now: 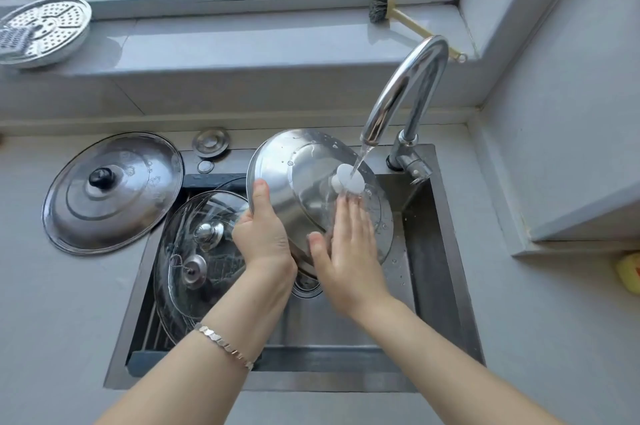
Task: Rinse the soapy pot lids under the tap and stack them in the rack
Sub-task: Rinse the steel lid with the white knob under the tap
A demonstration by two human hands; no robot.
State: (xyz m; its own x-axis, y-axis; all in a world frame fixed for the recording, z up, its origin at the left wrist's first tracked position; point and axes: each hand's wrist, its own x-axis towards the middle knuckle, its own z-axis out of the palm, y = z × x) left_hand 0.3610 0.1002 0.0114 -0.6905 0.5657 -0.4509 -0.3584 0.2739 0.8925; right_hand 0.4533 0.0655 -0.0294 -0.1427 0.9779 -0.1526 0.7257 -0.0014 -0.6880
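Two others sit leftward: dark-knobbed lid (112, 192) on the surface (69, 303), glass lid (204, 258) in the rack (154, 329). Nearest that rack, left hand (263, 234) fingers (259, 196) clamp the tilted steel lid (304, 175) by its rim under the tap (405, 92); right hand (346, 244) fingers (353, 213) press flat, straight.

The left hand (263, 234) and right hand (346, 251) were bare, forearms too; a bracelet (223, 345) of small flat silver links circled the left wrist.
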